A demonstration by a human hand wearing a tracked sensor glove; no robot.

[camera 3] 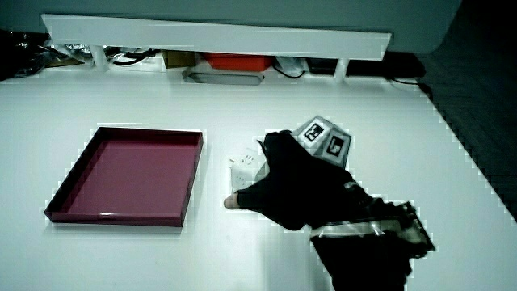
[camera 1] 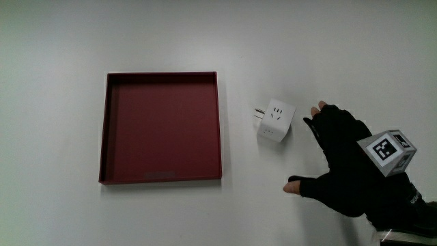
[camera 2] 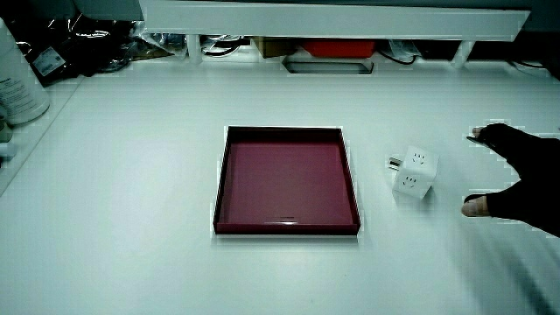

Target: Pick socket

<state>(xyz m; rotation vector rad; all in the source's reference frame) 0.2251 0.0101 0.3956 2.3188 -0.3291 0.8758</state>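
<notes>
A white cube-shaped socket with a plug on one face lies on the white table beside the dark red tray; it shows in both side views. The hand in its black glove rests just above the table beside the socket, on the side away from the tray. Its fingers are spread wide, thumb and forefinger apart, and hold nothing. A small gap separates the fingertips from the socket. In a side view the hand partly covers the socket.
The shallow red tray has nothing in it. A low white partition runs along the table's edge farthest from the person, with cables and boxes under it. A white container stands at the table's corner.
</notes>
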